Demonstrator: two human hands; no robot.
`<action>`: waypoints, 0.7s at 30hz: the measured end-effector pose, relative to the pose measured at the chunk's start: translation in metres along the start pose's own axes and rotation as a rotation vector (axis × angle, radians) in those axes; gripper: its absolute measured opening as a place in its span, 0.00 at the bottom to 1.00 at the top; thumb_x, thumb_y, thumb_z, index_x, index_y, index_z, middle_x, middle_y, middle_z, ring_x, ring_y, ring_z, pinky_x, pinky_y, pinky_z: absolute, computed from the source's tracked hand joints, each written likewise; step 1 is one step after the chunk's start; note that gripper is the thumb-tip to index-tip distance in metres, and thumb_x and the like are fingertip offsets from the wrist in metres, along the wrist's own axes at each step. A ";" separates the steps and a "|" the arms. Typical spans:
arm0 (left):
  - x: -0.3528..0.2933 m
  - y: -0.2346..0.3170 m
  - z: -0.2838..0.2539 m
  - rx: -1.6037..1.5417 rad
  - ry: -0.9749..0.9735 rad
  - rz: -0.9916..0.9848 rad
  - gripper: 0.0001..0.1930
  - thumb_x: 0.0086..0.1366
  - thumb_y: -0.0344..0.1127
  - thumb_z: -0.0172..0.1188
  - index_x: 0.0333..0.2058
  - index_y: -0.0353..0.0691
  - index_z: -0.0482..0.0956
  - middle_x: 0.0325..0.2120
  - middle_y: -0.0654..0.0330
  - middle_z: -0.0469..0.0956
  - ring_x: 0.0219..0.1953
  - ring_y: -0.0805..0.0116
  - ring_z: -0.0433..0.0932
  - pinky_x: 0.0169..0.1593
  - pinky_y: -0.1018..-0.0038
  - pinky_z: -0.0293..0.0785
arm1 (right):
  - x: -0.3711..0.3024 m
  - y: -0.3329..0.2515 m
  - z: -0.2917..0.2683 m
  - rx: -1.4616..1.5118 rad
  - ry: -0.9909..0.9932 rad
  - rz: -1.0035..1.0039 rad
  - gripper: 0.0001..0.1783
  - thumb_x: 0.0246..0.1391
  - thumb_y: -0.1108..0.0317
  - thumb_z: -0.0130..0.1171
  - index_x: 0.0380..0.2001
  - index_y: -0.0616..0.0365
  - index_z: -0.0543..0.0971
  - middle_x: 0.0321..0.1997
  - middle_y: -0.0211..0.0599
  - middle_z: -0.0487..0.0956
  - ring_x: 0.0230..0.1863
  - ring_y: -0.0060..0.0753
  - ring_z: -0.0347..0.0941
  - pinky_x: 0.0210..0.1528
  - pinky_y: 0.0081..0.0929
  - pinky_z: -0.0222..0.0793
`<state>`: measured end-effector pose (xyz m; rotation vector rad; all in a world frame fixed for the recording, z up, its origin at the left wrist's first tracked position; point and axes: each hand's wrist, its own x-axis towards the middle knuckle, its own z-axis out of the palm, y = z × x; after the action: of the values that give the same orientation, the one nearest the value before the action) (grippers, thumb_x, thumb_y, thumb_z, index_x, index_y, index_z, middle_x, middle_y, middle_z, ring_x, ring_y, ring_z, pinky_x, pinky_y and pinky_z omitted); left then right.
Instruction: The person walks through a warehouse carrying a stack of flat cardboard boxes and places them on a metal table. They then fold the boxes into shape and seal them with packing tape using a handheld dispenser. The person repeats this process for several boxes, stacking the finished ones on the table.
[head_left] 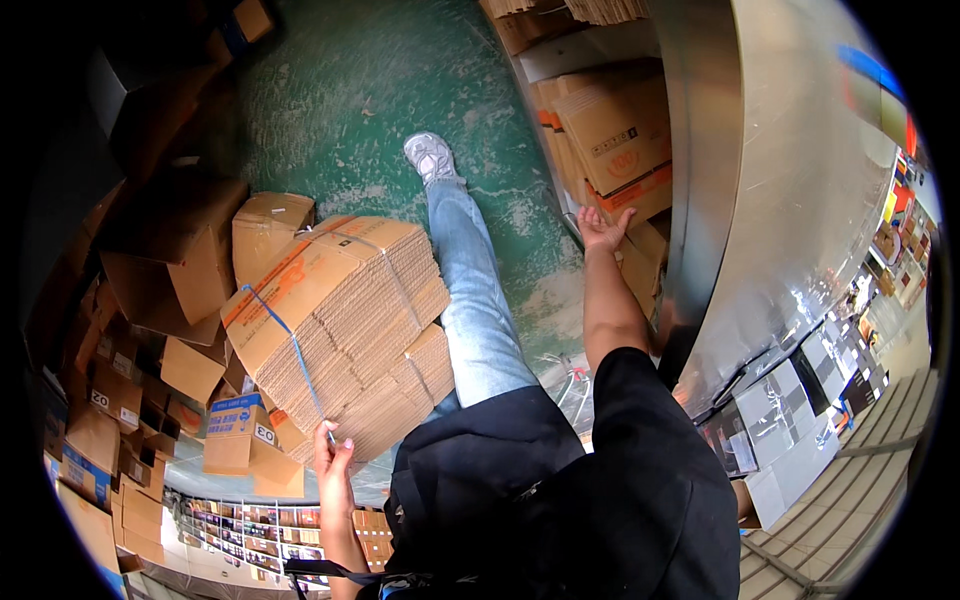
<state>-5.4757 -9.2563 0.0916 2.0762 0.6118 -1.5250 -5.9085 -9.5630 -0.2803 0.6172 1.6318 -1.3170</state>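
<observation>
A thick bundle of flattened cardboard boxes (340, 310) leans at the left side of my leg, bound with a blue strap (285, 330) and pale bands. My left hand (335, 470) is closed at the bundle's near edge, its fingers pinching the lower end of the blue strap. Reaching out to the right, my right hand (602, 232) has its fingers spread and holds nothing. It is beside a low shelf space where flat brown cartons (615, 135) are stacked.
Cardboard boxes, some with open flaps (190, 270), crowd the left. A small closed carton (268, 235) stands behind the bundle. A metal-topped table (790, 200) runs along the right, above the shelf. The green floor (350, 90) is scuffed.
</observation>
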 end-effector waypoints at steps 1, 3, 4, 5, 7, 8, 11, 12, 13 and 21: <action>0.000 -0.002 0.000 0.001 -0.001 0.008 0.20 0.60 0.30 0.59 0.51 0.49 0.68 0.27 0.73 0.57 0.30 0.81 0.57 0.38 0.82 0.54 | -0.001 0.001 0.000 -0.013 0.002 -0.030 0.71 0.30 0.41 0.77 0.68 0.61 0.44 0.72 0.37 0.47 0.71 0.41 0.47 0.69 0.43 0.48; 0.000 -0.004 -0.001 0.004 -0.005 0.027 0.20 0.60 0.29 0.59 0.51 0.48 0.68 0.26 0.73 0.57 0.29 0.81 0.57 0.38 0.82 0.54 | -0.005 0.003 -0.001 0.008 0.000 -0.031 0.70 0.31 0.43 0.78 0.68 0.60 0.45 0.73 0.34 0.45 0.71 0.40 0.47 0.70 0.42 0.47; 0.001 -0.003 -0.002 0.019 -0.009 0.029 0.20 0.60 0.29 0.59 0.51 0.48 0.68 0.26 0.73 0.57 0.29 0.81 0.57 0.38 0.82 0.54 | -0.010 0.004 0.000 0.020 -0.003 -0.032 0.70 0.31 0.44 0.78 0.68 0.59 0.45 0.74 0.33 0.44 0.71 0.40 0.46 0.70 0.42 0.47; 0.002 -0.002 -0.002 0.034 -0.013 0.031 0.20 0.60 0.29 0.59 0.51 0.48 0.68 0.26 0.73 0.57 0.29 0.81 0.57 0.37 0.82 0.54 | -0.016 0.008 0.001 0.047 -0.015 -0.078 0.66 0.33 0.47 0.77 0.68 0.59 0.47 0.73 0.33 0.46 0.71 0.40 0.48 0.70 0.42 0.47; 0.000 -0.008 -0.005 0.041 -0.021 0.050 0.20 0.60 0.29 0.59 0.51 0.48 0.68 0.25 0.73 0.57 0.29 0.81 0.57 0.36 0.83 0.54 | -0.049 0.016 0.013 0.096 -0.048 -0.171 0.59 0.38 0.51 0.76 0.67 0.58 0.52 0.73 0.33 0.50 0.70 0.40 0.50 0.70 0.42 0.48; 0.002 -0.013 -0.007 0.038 -0.028 0.069 0.20 0.60 0.29 0.59 0.51 0.48 0.68 0.25 0.74 0.56 0.28 0.81 0.57 0.36 0.83 0.54 | -0.056 0.014 0.009 0.101 -0.167 -0.191 0.55 0.40 0.53 0.75 0.66 0.58 0.55 0.71 0.34 0.53 0.70 0.40 0.51 0.69 0.42 0.50; 0.009 -0.024 -0.016 0.068 -0.063 0.115 0.21 0.59 0.28 0.59 0.51 0.48 0.68 0.24 0.74 0.56 0.28 0.81 0.56 0.34 0.83 0.54 | -0.083 0.012 -0.008 0.107 -0.409 -0.186 0.45 0.46 0.58 0.72 0.63 0.58 0.61 0.67 0.36 0.61 0.68 0.41 0.55 0.68 0.44 0.54; 0.010 -0.027 -0.019 0.082 -0.076 0.127 0.21 0.59 0.27 0.60 0.51 0.47 0.68 0.24 0.74 0.56 0.27 0.81 0.56 0.34 0.83 0.54 | -0.098 0.012 -0.013 0.098 -0.411 -0.141 0.43 0.46 0.59 0.71 0.62 0.58 0.62 0.66 0.37 0.63 0.67 0.42 0.57 0.68 0.44 0.55; 0.010 -0.029 -0.023 0.083 -0.079 0.131 0.22 0.59 0.27 0.60 0.51 0.47 0.68 0.24 0.74 0.56 0.27 0.81 0.56 0.34 0.83 0.54 | -0.114 0.013 -0.020 0.090 -0.413 -0.098 0.40 0.47 0.59 0.70 0.61 0.58 0.63 0.65 0.38 0.65 0.66 0.42 0.58 0.67 0.45 0.56; 0.012 -0.069 -0.054 0.061 -0.119 0.141 0.23 0.58 0.24 0.55 0.53 0.44 0.68 0.23 0.73 0.55 0.25 0.82 0.55 0.32 0.83 0.53 | -0.293 0.041 -0.104 -0.191 -0.345 0.262 0.37 0.52 0.57 0.65 0.60 0.61 0.62 0.60 0.46 0.69 0.60 0.49 0.66 0.63 0.51 0.64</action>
<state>-5.4750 -9.1684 0.0853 2.0101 0.3717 -1.5896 -5.7785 -9.4062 -0.0422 0.4422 1.3242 -0.9994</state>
